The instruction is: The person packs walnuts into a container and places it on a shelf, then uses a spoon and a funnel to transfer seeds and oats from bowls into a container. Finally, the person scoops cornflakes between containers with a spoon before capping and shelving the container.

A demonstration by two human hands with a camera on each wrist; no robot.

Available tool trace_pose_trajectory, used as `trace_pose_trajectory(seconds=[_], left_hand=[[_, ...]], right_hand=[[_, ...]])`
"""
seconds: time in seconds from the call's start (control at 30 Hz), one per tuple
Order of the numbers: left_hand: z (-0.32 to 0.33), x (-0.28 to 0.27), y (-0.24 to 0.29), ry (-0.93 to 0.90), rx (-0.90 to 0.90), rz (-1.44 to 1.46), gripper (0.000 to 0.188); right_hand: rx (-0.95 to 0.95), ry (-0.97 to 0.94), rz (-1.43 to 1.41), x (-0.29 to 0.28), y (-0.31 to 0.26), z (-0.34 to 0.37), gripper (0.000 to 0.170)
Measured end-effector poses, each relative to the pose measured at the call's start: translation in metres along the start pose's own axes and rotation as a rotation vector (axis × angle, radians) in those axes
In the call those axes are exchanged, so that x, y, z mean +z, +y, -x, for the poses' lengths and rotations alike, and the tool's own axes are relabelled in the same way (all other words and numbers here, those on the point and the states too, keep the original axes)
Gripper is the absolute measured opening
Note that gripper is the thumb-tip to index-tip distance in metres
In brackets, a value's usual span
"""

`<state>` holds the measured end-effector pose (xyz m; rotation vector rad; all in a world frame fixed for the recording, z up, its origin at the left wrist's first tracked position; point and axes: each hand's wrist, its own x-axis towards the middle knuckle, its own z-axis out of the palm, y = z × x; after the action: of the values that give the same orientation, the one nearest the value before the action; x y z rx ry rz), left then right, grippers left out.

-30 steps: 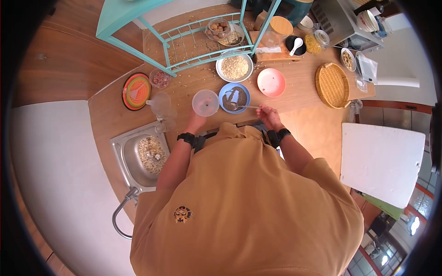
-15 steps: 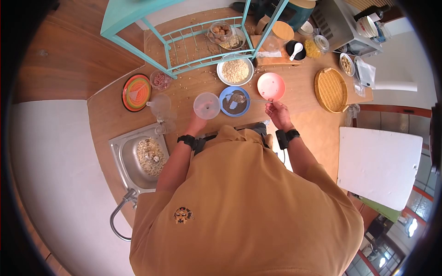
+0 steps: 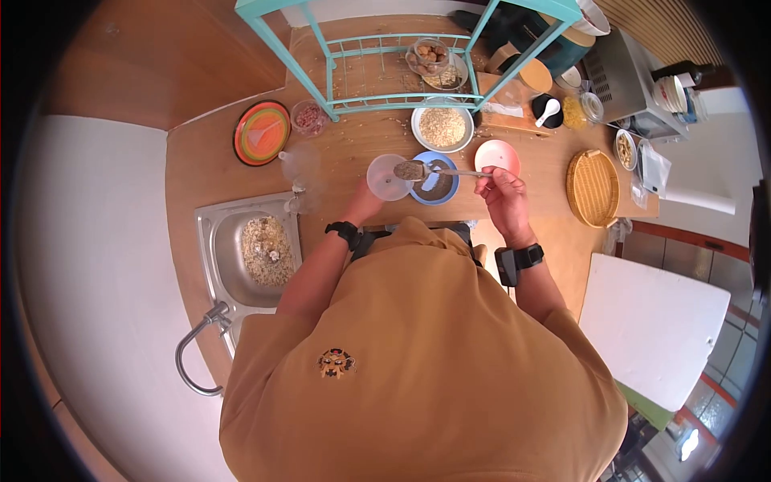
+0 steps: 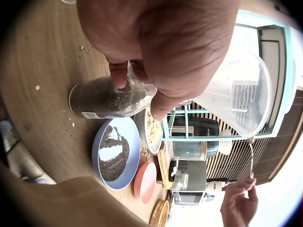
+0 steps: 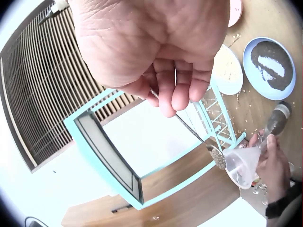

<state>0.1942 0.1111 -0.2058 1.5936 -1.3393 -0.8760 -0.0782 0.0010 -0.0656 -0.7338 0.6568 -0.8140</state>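
My right hand [image 3: 507,197] pinches a slim, likely light metal spoon [image 3: 450,172]; my left hand [image 4: 161,52] sensibly grips a fragile-looking clear cylindrical glass bottle [image 4: 99,98] by its neck.

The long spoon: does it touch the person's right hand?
Touching. The right wrist view shows it plainly: the right hand pinches the long spoon in its curled fingers.

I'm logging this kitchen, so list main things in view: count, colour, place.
Grain bowl: one, blue, front
Flake bowl: one, white, behind it
Side bowl: one, pink, right
Bottle: one, clear, beside grain bowl
Funnel: one, translucent, at bottle's mouth
Spoon: one, silver, at funnel
Basket: one, tan, right
Plate: one, orange-green, left
Shelf: one, turquoise, back
Sink: one, silver, left
Microwave: one, grey, back right
Left hand: one, gripping bottle
Right hand: one, holding spoon
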Motion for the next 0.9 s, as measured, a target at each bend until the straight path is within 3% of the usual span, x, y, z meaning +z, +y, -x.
trace_pose_trajectory(seconds=[0.03, 0.13, 0.17, 0.27, 0.4, 0.47, 0.5, 0.57, 0.7, 0.9], left_hand=[[-0.001, 0.000, 0.002, -0.001, -0.008, 0.031, 0.030], [-0.002, -0.002, 0.012, 0.024, -0.009, 0.124, 0.031], [-0.001, -0.002, 0.013, 0.026, -0.007, 0.125, 0.031], [0.000, -0.001, 0.007, 0.025, -0.025, 0.118, 0.032], [0.000, 0.001, 0.002, 0.059, 0.040, 0.062, 0.032], [0.001, 0.001, 0.006, 0.071, 0.051, 0.047, 0.031], [0.001, 0.000, 0.008, 0.066, 0.061, 0.040, 0.031], [0.002, -0.003, 0.013, 0.052, 0.075, 0.037, 0.030], [0.004, -0.004, 0.020, 0.046, 0.030, -0.012, 0.030], [0.004, -0.004, 0.015, 0.047, 0.050, -0.047, 0.030]], right_hand=[[0.004, -0.008, 0.002, 0.006, 0.002, 0.000, 0.024], [-0.143, -0.022, 0.469, 0.029, 0.000, 0.003, 0.022], [-0.144, -0.024, 0.471, 0.038, -0.003, 0.005, 0.022], [-0.418, -0.294, 0.900, 0.051, -0.015, 0.007, 0.019], [-0.465, -0.334, 0.892, 0.052, -0.020, 0.010, 0.019], [-0.400, -0.019, 0.555, 0.034, -0.010, 0.010, 0.020], [-0.402, -0.013, 0.559, 0.023, -0.006, 0.007, 0.020], [-0.332, 0.131, -0.010, -0.003, 0.000, -0.004, 0.023], [-0.218, 0.336, 0.100, -0.068, 0.029, -0.007, 0.027], [-0.066, 0.347, 0.361, -0.109, 0.071, 0.006, 0.031]])
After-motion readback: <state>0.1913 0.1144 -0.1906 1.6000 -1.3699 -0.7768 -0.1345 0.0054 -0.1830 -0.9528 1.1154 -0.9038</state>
